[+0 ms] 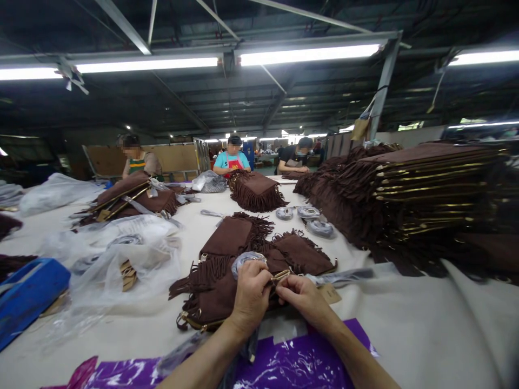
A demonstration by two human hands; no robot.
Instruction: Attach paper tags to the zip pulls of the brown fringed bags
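Fringed dark brown bags [227,236] with gold zips lie in a cluster before me. On the nearest bag [217,302], my left hand [252,294] is closed, its fingers pressed against a coiled strap [248,258] in clear plastic. My right hand [302,297] pinches at a gold metal clasp [283,275] just right of the left fingertips. The fingers partly hide the clasp and whatever it meets. A tan paper tag [330,293] sticks out beside the right hand.
A tall stack of fringed bags [430,189] stands at right. Wrapped strap coils [320,228] lie beyond the cluster. Clear plastic bags [121,270] and a blue bin [32,297] are at left. Purple plastic [295,362] lies under my forearms. Several co-workers sit across the table.
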